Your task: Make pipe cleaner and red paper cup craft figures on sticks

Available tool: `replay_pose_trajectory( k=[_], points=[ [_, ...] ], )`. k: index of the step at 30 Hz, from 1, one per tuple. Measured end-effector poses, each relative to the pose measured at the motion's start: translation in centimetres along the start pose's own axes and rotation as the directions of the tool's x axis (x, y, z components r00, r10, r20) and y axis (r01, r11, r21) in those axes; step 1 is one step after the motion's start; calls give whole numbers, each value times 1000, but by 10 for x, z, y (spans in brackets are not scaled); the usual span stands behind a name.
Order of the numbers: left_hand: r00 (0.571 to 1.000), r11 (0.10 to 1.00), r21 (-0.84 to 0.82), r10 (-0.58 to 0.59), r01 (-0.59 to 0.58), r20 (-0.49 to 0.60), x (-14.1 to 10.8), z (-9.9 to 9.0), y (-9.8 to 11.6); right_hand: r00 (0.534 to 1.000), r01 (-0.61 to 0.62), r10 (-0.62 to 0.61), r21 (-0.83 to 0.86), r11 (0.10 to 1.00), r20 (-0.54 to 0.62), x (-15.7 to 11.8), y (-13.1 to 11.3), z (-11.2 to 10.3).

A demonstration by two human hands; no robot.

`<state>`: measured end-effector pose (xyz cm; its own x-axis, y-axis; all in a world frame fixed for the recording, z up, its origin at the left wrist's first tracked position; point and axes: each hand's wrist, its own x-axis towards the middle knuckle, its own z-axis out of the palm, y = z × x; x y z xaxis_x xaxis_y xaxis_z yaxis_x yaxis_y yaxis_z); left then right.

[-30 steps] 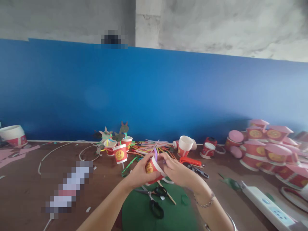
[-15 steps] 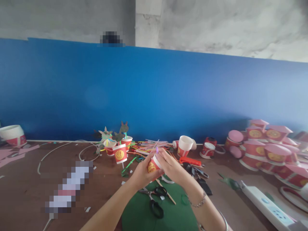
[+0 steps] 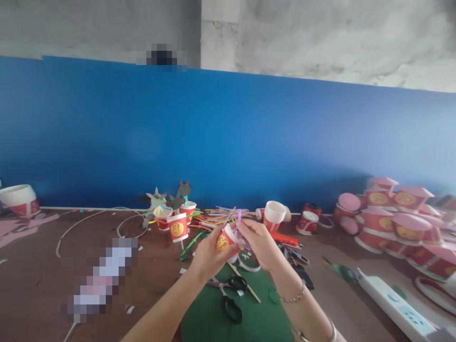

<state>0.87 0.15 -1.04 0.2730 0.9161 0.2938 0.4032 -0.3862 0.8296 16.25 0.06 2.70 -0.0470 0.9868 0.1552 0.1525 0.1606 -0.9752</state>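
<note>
Fingers of my left hand (image 3: 207, 254) wrap round a small red and white paper cup (image 3: 223, 241) with a gold emblem, tilted above the green mat (image 3: 256, 308). My right hand (image 3: 257, 241) is at the cup's right side, thumb and fingers pinched on a purple strip (image 3: 239, 216) that sticks up by the rim. Below the hands lie black-handled scissors (image 3: 231, 294) with parted blades and a thin wooden stick (image 3: 244, 283).
Behind are coloured straws (image 3: 221, 217), red cups with animal cutouts (image 3: 177, 228) and a white-rimmed cup (image 3: 274, 214). An orange tool (image 3: 283, 238) lies right of my hands. Pink-topped cups (image 3: 409, 225) are stacked far right, near a white power strip (image 3: 394, 304).
My right hand has drawn back to the right from over the cup, showing more of the cup. The purple strip now stands higher and farther right.
</note>
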Motion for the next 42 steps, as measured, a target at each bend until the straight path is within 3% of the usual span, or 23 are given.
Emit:
replay_pose_trajectory(
  k=[7,11,15,19,25,32,42],
  points=[
    [997,994,112,12,-4,-72,0,-2,1,982,153,-179,-308,939,-57,2,2,-7],
    [994,990,141,42,-28,-98,-1,-3,2,990,94,-135,-530,843,-39,0,1,-13],
    [991,969,234,98,-76,-87,-3,-2,1,999,51,-43,-615,787,28,-3,-3,-17],
    [988,939,325,140,-111,-66,-4,3,-3,995,65,-4,-605,794,101,-4,-4,-18],
    [987,932,342,151,-125,-50,-4,4,-4,973,113,-14,-424,898,230,-2,-1,-20],
    [986,950,287,151,-124,-74,-4,1,-4,980,9,48,-280,960,196,-1,-3,-20],
    [982,945,294,170,-141,-78,-5,5,-7,983,-16,64,-261,965,173,0,0,-14]
  ],
)
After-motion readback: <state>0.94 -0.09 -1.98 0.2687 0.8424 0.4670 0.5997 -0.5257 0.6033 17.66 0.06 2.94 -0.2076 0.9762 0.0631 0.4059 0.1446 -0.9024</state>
